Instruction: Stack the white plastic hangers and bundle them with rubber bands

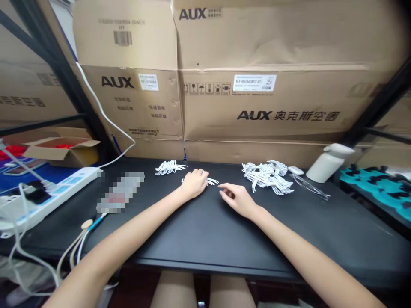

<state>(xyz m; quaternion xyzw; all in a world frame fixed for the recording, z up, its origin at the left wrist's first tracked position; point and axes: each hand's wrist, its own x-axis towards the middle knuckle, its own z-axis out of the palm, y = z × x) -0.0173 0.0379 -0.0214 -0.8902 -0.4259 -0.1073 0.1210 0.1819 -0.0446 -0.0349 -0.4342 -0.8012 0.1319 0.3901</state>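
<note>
My left hand [195, 183] is closed over a small bundle of white strips [212, 182] on the black table; the strip ends stick out on both sides of it. My right hand [236, 197] hovers a little to the right, fingers curled loosely and apart, holding nothing. Behind my left hand, to the left, lies a small pile of white strips [169, 167]. A larger heap of the same white strips [268, 176] rests to the right, beyond my right hand.
A white bottle [329, 163], a small white case [295, 170] and glasses [310, 187] are at the right. A power strip [54, 199] with cables and a blurred-out object [121, 192] lie left. Cardboard [212, 124] stands behind the black table [205, 239].
</note>
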